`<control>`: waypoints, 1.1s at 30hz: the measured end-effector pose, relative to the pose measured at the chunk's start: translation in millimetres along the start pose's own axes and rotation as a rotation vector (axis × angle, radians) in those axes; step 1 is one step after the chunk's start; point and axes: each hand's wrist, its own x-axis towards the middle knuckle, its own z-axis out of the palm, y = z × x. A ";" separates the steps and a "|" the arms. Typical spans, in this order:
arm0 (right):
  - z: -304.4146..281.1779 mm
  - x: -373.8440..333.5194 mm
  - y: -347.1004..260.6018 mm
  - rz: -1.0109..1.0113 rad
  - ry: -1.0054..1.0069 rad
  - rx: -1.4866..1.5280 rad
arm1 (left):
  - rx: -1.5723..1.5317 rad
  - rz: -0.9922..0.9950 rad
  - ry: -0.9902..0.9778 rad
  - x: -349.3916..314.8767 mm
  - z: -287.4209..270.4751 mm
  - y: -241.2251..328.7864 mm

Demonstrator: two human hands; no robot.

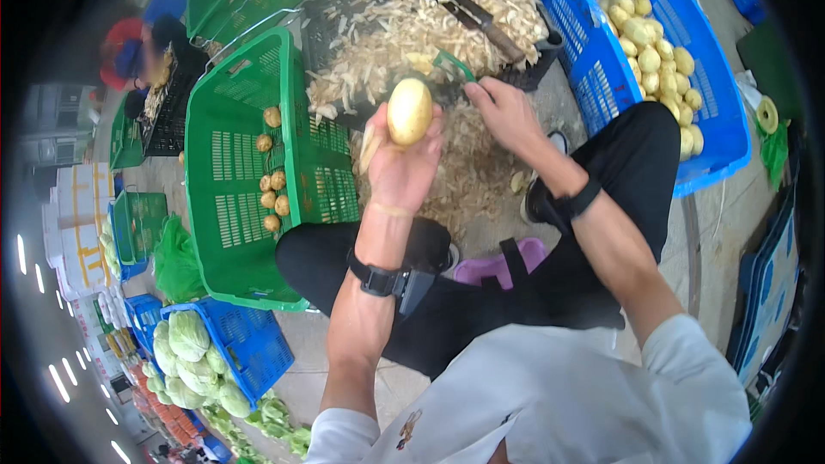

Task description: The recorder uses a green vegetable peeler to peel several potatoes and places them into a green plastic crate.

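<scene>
A peeled, pale yellow potato [409, 112] rests in my left hand [404, 163], palm up with the fingers curled round it. A strip of peel hangs beside that hand's thumb side. My right hand [509, 116] grips a green peeler [454, 64], its head just to the right of the potato and apart from it. Beneath both hands, a black crate [335, 13] carries a thick heap of peelings [378, 60]. On the heap lies a knife [483, 27] with a brown handle.
At left stands a green basket [241, 283] with several unpeeled potatoes [273, 182]. At right, a blue basket [593, 77] holds peeled potatoes [650, 60]. Cabbages [188, 335] fill a blue crate [249, 339] lower left. Peelings litter the floor between my feet. Another person [129, 51] sits at far left.
</scene>
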 end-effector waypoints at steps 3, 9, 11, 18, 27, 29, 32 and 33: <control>-16.8 -32.1 -55.1 -0.097 -0.014 0.202 | 0.030 0.014 0.090 -6.3 -12.0 6.3; -5.3 -52.7 -60.9 -0.361 -0.031 0.045 | 0.063 0.047 -0.023 8.7 -32.1 4.9; -3.8 -54.5 -62.1 -0.419 -0.026 0.018 | 0.131 0.074 0.086 9.9 -29.9 -1.6; -6.0 -23.6 -38.1 -0.302 0.039 -0.087 | 0.026 -0.046 -0.134 4.9 -18.1 11.4; -14.7 -42.4 -60.8 -0.252 -0.064 0.156 | 0.201 0.066 -0.043 8.7 -12.3 8.6; -12.1 -45.7 -61.7 -0.255 -0.074 0.159 | 0.239 0.088 -0.029 3.2 -7.6 3.7; -8.9 -46.0 -62.8 -0.267 -0.072 0.156 | 0.260 0.145 -0.094 1.2 -17.8 2.0; -7.6 -44.6 -62.0 -0.272 -0.058 0.151 | 0.260 0.146 -0.094 -0.1 -20.8 4.6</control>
